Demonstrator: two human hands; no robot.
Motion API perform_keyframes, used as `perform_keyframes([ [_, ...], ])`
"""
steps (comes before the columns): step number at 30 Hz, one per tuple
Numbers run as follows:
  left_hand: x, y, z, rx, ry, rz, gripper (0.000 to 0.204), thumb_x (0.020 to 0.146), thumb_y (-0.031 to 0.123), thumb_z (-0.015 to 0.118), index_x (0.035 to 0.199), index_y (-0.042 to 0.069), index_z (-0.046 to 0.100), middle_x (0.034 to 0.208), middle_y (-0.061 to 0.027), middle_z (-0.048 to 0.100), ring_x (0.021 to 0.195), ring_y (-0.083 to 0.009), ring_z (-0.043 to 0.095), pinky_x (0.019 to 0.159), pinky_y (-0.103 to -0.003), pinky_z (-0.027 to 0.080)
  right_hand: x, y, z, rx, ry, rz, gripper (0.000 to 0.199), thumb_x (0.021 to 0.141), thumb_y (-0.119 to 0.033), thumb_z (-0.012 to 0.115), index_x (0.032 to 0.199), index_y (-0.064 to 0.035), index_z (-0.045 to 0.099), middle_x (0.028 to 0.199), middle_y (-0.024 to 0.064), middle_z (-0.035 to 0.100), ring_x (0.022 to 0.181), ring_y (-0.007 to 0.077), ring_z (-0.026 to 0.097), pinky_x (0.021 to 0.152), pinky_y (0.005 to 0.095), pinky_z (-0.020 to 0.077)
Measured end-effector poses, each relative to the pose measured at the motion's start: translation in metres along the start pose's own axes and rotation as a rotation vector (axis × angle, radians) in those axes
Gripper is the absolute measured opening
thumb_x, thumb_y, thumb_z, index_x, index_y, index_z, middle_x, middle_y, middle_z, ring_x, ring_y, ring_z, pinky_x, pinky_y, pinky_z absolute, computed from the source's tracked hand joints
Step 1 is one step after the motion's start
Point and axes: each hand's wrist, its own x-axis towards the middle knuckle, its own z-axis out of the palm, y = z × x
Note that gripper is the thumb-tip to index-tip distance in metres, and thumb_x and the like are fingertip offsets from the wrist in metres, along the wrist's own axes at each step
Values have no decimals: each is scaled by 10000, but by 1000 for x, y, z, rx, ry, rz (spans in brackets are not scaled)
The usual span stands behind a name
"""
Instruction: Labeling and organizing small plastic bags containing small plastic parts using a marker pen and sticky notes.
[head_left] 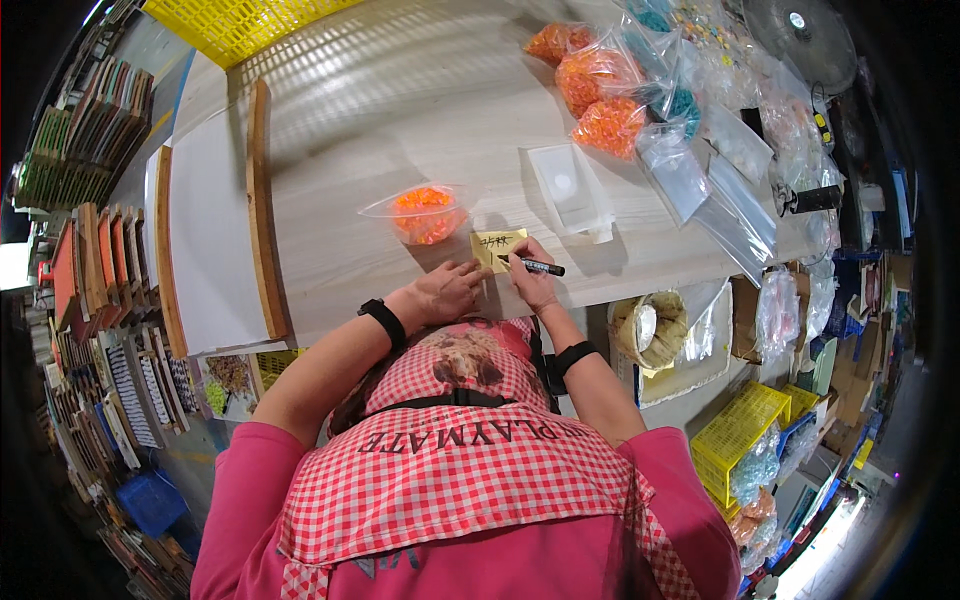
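My right hand is closed around a black marker pen. The pen's tip rests on a small yellow note with dark handwriting, lying near the front edge of the table. Against the note's lower left side lies my left hand, its fingers stretched out over the paper's edge and the tabletop, holding nothing. Just beyond that hand stands a clear plastic bag of small orange pieces. To the right of the note is a stack of white and clear sheets or sleeves.
More bags of orange pieces and flat clear bags cover the table's right side. A yellow crate sits at the far left. Nearer is a white panel between wooden strips. A round container stands beyond the front edge.
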Motion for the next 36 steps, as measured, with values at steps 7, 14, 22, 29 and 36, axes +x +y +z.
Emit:
perform_keyframes([
  [7,1,1,-4,-18,12,-6,360,887,336,519,982,16,654,1378,-144,434,1255,-292,429,970,-391,394,1,0,2,-128,45,-91,95,843,-89,597,854,-30,523,679,7,544,629,42,470,566,224,415],
  [14,2,0,-7,-4,18,13,381,892,347,520,987,2,651,1368,-146,443,1240,-306,441,966,-385,400,1,-5,5,-180,61,-118,126,839,-117,602,850,-23,520,642,45,545,595,72,497,556,248,430],
  [22,3,3,-14,-26,-46,-22,393,898,348,513,1027,-1,637,1379,-140,436,1248,-298,435,987,-385,385,0,-9,2,-242,0,-106,117,822,-102,594,812,-22,508,627,52,522,583,73,480,546,258,427],
  [29,3,3,-13,-31,-41,-27,395,906,352,503,1037,4,638,1386,-132,429,1266,-288,418,994,-390,377,-1,-7,1,-228,-9,-95,116,819,-100,589,795,-23,505,622,24,498,577,67,447,539,246,406],
  [36,3,2,-11,0,-36,1,396,914,350,492,1030,1,640,1386,-144,426,1266,-293,416,986,-392,387,1,1,-1,-123,-5,-49,131,823,-113,597,815,-20,506,662,37,525,615,67,467,568,254,421],
])
